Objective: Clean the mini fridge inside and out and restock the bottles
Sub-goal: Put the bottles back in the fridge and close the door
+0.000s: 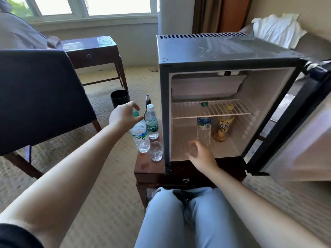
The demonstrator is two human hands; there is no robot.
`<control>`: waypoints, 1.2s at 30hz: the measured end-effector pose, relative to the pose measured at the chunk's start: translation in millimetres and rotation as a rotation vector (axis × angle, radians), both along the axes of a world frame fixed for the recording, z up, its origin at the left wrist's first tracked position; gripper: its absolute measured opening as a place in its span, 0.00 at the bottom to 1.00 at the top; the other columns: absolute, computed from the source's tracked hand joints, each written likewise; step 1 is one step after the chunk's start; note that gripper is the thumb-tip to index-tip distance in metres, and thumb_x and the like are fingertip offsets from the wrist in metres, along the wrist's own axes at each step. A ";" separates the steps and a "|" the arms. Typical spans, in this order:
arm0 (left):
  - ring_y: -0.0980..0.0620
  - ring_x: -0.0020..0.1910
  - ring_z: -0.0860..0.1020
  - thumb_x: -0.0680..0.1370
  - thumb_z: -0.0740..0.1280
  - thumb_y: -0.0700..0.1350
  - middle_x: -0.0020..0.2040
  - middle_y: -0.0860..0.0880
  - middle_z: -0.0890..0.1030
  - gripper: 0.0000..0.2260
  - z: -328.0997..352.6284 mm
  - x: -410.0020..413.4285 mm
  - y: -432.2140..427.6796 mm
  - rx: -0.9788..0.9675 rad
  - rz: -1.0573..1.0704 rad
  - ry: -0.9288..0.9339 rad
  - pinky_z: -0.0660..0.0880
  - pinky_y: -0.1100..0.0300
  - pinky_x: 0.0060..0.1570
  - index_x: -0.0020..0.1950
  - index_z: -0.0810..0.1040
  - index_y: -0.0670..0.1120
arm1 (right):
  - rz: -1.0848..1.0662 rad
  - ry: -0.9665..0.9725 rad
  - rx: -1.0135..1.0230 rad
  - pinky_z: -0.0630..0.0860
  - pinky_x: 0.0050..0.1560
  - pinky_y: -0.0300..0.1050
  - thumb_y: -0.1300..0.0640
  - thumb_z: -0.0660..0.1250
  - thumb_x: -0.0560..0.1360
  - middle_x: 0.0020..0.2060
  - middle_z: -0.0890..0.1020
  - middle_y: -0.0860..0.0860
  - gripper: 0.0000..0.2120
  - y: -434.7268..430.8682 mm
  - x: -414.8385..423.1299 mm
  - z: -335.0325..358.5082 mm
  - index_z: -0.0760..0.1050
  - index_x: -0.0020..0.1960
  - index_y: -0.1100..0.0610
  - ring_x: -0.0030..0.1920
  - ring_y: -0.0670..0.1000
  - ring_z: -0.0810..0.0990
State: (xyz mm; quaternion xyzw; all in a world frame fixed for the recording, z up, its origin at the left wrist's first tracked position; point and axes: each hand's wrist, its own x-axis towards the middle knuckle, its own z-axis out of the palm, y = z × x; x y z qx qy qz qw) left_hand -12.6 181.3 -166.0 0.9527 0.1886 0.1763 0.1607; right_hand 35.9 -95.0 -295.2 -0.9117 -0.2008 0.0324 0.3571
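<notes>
Your left hand (pixel 125 116) curves over the green cap of the water bottle (pixel 141 138), which leans up and left from the worktop (pixel 148 167) beside the open mini fridge (pixel 223 51) (whether it truly grips, you cannot tell). Your right hand (pixel 200 154), fingers released, hangs nearer the opening.

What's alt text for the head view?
Left hand meets the cap of a tilted water bottle on a small table beside the open mini fridge. Right hand, open, hovers at its mouth; a clear bottle and a yellow bottle stand inside.
</notes>
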 end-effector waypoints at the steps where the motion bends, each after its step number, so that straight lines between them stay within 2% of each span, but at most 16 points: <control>1: 0.49 0.48 0.78 0.72 0.73 0.52 0.48 0.49 0.81 0.15 7.2 -10.7 -5.2 -0.006 -0.035 -0.009 0.73 0.57 0.42 0.55 0.78 0.49 | 0.033 0.001 0.031 0.73 0.55 0.41 0.52 0.70 0.74 0.61 0.77 0.47 0.20 8.0 -8.4 6.6 0.70 0.65 0.50 0.60 0.49 0.76; 4: 0.52 0.45 0.79 0.70 0.75 0.52 0.47 0.51 0.81 0.13 17.7 -37.6 -23.6 -0.077 -0.121 -0.036 0.75 0.58 0.44 0.51 0.79 0.50 | 0.125 -0.026 0.125 0.72 0.58 0.41 0.51 0.71 0.74 0.62 0.77 0.47 0.23 25.4 -30.4 20.5 0.69 0.66 0.51 0.62 0.48 0.75; 6: 0.52 0.45 0.79 0.69 0.75 0.53 0.47 0.51 0.81 0.12 16.2 -49.1 -39.2 -0.131 -0.178 -0.039 0.77 0.57 0.45 0.49 0.80 0.50 | 0.202 -0.003 0.168 0.71 0.60 0.43 0.48 0.73 0.71 0.65 0.74 0.48 0.30 29.4 -40.5 25.3 0.66 0.69 0.51 0.64 0.47 0.73; 8: 0.53 0.41 0.79 0.69 0.76 0.52 0.44 0.50 0.81 0.11 12.0 -54.4 -58.2 -0.209 -0.235 -0.025 0.78 0.58 0.43 0.47 0.80 0.51 | 0.314 0.105 0.191 0.71 0.63 0.46 0.46 0.75 0.69 0.68 0.72 0.48 0.38 28.7 -47.9 26.8 0.61 0.73 0.49 0.66 0.47 0.71; 10: 0.54 0.38 0.78 0.69 0.76 0.51 0.43 0.50 0.81 0.09 3.1 -52.7 -76.9 -0.257 -0.287 -0.026 0.77 0.60 0.42 0.45 0.79 0.52 | 0.380 0.200 0.190 0.73 0.63 0.47 0.48 0.77 0.67 0.65 0.75 0.47 0.41 23.1 -51.6 25.3 0.60 0.73 0.48 0.63 0.45 0.74; 11: 0.54 0.38 0.78 0.69 0.76 0.51 0.42 0.50 0.82 0.09 -2.1 -49.3 -84.5 -0.256 -0.313 -0.033 0.76 0.60 0.42 0.44 0.79 0.52 | 0.372 0.213 0.182 0.75 0.61 0.48 0.49 0.78 0.67 0.61 0.78 0.45 0.39 18.6 -51.7 23.1 0.62 0.71 0.48 0.59 0.44 0.77; 14: 0.55 0.43 0.80 0.69 0.76 0.52 0.47 0.52 0.82 0.13 -19.8 -34.4 -99.5 -0.302 -0.382 -0.009 0.76 0.61 0.44 0.51 0.80 0.51 | 0.234 0.148 0.120 0.77 0.54 0.45 0.50 0.77 0.66 0.50 0.79 0.41 0.30 0.9 -45.5 16.1 0.67 0.63 0.48 0.51 0.44 0.80; 16: 0.57 0.43 0.79 0.71 0.74 0.55 0.49 0.56 0.81 0.17 -35.8 -25.6 -99.7 -0.338 -0.384 0.033 0.74 0.63 0.44 0.56 0.79 0.51 | 0.078 0.135 0.137 0.76 0.54 0.43 0.50 0.77 0.67 0.50 0.78 0.43 0.28 -11.8 -30.6 6.6 0.68 0.62 0.49 0.52 0.46 0.79; 18: 0.55 0.44 0.80 0.73 0.71 0.56 0.49 0.55 0.82 0.15 -57.4 -20.6 -93.9 -0.282 -0.339 0.077 0.75 0.61 0.46 0.55 0.80 0.49 | -0.072 0.176 0.147 0.77 0.53 0.46 0.50 0.76 0.67 0.51 0.80 0.46 0.25 -18.7 -9.2 -3.1 0.70 0.60 0.50 0.53 0.50 0.80; 22: 0.52 0.45 0.81 0.76 0.69 0.51 0.45 0.53 0.83 0.08 -98.0 -16.8 -78.9 -0.201 -0.277 0.198 0.75 0.58 0.48 0.49 0.82 0.48 | -0.162 0.182 -0.058 0.76 0.50 0.45 0.48 0.75 0.68 0.55 0.81 0.50 0.28 -6.1 35.3 -17.1 0.69 0.64 0.53 0.54 0.55 0.80; 26: 0.55 0.41 0.79 0.75 0.69 0.49 0.44 0.53 0.84 0.05 -120.4 -7.0 -54.0 -0.237 -0.179 0.214 0.73 0.62 0.45 0.46 0.83 0.50 | -0.249 0.160 0.080 0.70 0.45 0.41 0.51 0.75 0.69 0.55 0.81 0.52 0.26 20.7 76.0 -28.1 0.70 0.63 0.55 0.54 0.56 0.80; 29: 0.57 0.38 0.78 0.75 0.69 0.50 0.43 0.54 0.84 0.05 -135.4 -1.4 -34.6 -0.264 -0.149 0.236 0.73 0.62 0.44 0.47 0.82 0.51 | -0.304 0.110 0.211 0.72 0.43 0.43 0.55 0.75 0.70 0.52 0.81 0.54 0.24 40.3 96.8 -32.5 0.69 0.61 0.58 0.50 0.56 0.81; 33: 0.57 0.40 0.80 0.75 0.69 0.50 0.41 0.54 0.83 0.04 -155.7 1.0 -17.8 -0.261 -0.147 0.268 0.75 0.61 0.44 0.46 0.82 0.52 | -0.352 0.050 0.302 0.71 0.41 0.41 0.59 0.74 0.71 0.48 0.80 0.51 0.23 56.7 108.5 -39.2 0.68 0.62 0.59 0.43 0.49 0.77; 36: 0.60 0.37 0.79 0.75 0.69 0.50 0.39 0.55 0.83 0.03 -165.7 1.5 -13.2 -0.271 -0.147 0.281 0.76 0.60 0.43 0.46 0.81 0.53 | -0.363 0.047 0.390 0.73 0.45 0.41 0.60 0.72 0.71 0.52 0.80 0.54 0.24 68.6 114.6 -45.4 0.67 0.64 0.60 0.48 0.53 0.80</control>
